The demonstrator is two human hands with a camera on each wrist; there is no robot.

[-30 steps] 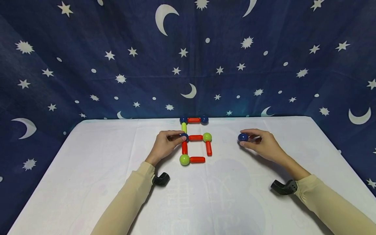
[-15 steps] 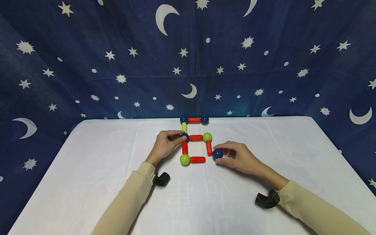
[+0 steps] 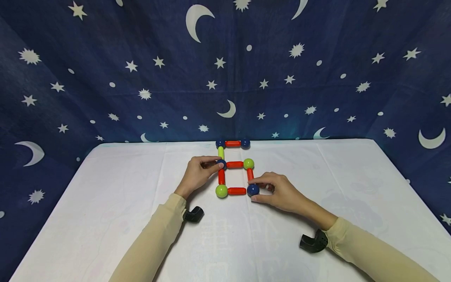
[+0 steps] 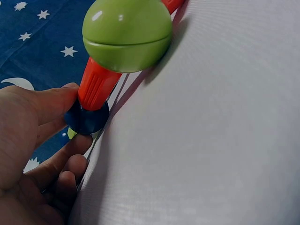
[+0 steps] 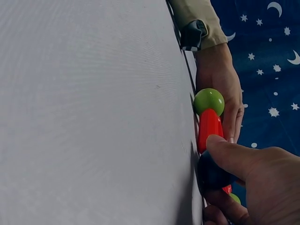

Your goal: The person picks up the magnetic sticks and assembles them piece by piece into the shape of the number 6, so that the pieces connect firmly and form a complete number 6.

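Note:
My left hand (image 3: 201, 173) pinches the blue ball (image 4: 86, 121) at the middle of a flat figure of balls and rods. From that ball a red rod (image 3: 221, 177) runs down to a green ball (image 3: 221, 191), which has another red rod (image 3: 237, 191) on its right. My right hand (image 3: 282, 192) grips a second blue ball (image 3: 253, 190) between thumb and fingers, at the figure's lower right corner. This ball lies by the ends of the lower red rod and a right-side red rod (image 3: 250, 173); whether it touches both I cannot tell. A green ball (image 3: 248, 163) tops the right-side rod.
At the table's back edge, a red rod (image 3: 232, 143) joins two blue balls, the right one (image 3: 245, 143) being its end. A yellow-green rod (image 3: 220, 152) links this row downward. A dark starry cloth (image 3: 169, 70) hangs behind the white table (image 3: 116, 219).
My right hand has carried its blue ball left and toward me, from apart on the right to the figure's lower right corner. The left hand has stayed in place.

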